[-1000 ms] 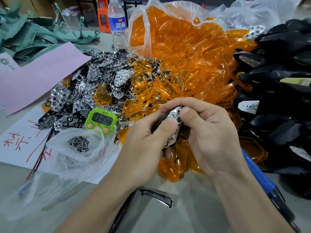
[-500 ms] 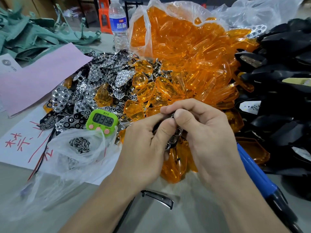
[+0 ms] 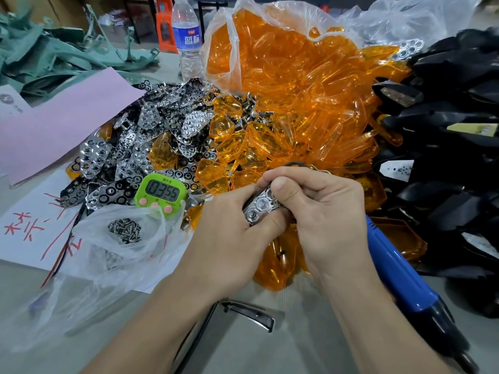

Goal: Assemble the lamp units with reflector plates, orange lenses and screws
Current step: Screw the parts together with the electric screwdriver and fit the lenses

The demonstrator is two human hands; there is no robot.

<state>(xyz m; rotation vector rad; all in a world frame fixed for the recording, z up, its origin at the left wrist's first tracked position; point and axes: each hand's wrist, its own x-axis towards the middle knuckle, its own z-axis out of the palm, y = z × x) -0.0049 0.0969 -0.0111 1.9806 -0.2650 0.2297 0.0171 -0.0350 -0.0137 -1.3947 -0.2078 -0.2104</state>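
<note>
Head view, left to right: a pink sheet (image 3: 54, 125) lies on the desk (image 3: 283, 349) beside a heap of shiny reflector plates (image 3: 145, 125), with a clear bag of screws (image 3: 124, 233) and a green timer (image 3: 161, 194) at the heap's near edge. At the centre the left hand (image 3: 229, 238) and right hand (image 3: 324, 211) meet, the thumbs and curled fingers of both pinching one reflector plate (image 3: 260, 209) above the near edge of a big pile of orange lenses (image 3: 297, 90) spilling from a plastic bag. Right of the hands lies a blue screwdriver (image 3: 397, 273), and black lamp housings (image 3: 453, 103) are piled at the far right.
</note>
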